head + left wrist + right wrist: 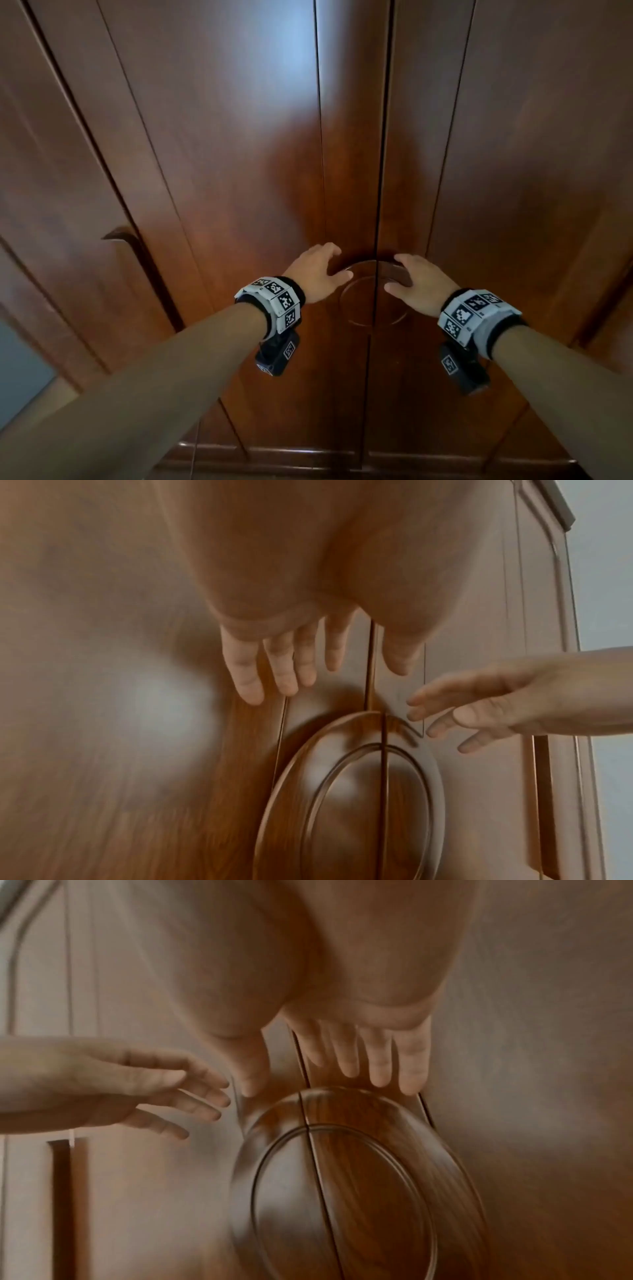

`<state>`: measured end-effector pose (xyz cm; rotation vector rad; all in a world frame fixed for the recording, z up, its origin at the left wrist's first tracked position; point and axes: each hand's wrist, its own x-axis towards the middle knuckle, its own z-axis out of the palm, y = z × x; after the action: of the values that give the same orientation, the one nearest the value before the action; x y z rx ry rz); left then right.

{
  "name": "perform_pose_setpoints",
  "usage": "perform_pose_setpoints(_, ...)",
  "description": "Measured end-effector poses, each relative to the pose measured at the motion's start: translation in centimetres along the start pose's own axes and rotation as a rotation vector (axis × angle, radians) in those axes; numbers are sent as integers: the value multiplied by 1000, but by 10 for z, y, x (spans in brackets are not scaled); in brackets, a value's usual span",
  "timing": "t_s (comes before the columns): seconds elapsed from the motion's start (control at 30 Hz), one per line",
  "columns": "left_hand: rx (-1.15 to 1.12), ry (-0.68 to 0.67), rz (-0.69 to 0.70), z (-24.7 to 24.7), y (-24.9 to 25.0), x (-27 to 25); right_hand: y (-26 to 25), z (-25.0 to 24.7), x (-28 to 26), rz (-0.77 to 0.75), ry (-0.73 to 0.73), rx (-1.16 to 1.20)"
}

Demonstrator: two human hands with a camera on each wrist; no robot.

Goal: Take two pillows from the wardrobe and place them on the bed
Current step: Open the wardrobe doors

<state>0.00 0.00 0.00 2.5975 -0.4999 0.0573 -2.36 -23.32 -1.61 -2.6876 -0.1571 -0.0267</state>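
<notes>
The brown wooden wardrobe (239, 137) fills the head view with both middle doors closed. A round carved handle (373, 294), split by the door gap, sits at the centre. My left hand (318, 270) reaches over the handle's upper left rim with fingers spread and nearly straight. My right hand (418, 284) mirrors it at the upper right rim. In the wrist views the left hand (301, 666) and right hand (342, 1058) hover just above the handle (359, 791) (342, 1177); contact cannot be told. Neither holds anything. No pillow or bed shows.
A further wardrobe door on the left carries a dark vertical handle (120, 236). A pale wall (20, 370) shows at the lower left, and a base moulding (308, 452) runs along the bottom. The wardrobe's right edge meets a light wall (609, 588).
</notes>
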Motion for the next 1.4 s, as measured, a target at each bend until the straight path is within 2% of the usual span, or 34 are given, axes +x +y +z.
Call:
perform_pose_setpoints(0.13,-39,-141,23,29,-6,28,2,19,19,57,-82,-33)
perform_pose_setpoints(0.2,9,-203,38,56,-2,36,5,29,23,59,-38,-45)
perform_pose_setpoints(0.33,174,-90,31,90,3,37,8,39,20,75,28,-36)
perform_pose_setpoints(0.5,11,-116,-3,74,1,38,2,32,19,120,5,20)
perform_pose_setpoints(0.63,-7,-145,-47,65,7,37,-5,23,-3,146,-21,70)
perform_pose_setpoints(0.9,33,0,-112,75,24,-7,4,17,-108,108,39,45)
perform_pose_setpoints(1.03,42,45,-128,78,30,-37,23,6,-173,146,79,64)
perform_pose_setpoints(1.23,78,82,-129,86,27,-61,58,-15,-271,357,145,38)
perform_pose_setpoints(1.4,56,18,-105,79,26,-58,71,-33,-344,641,311,51)
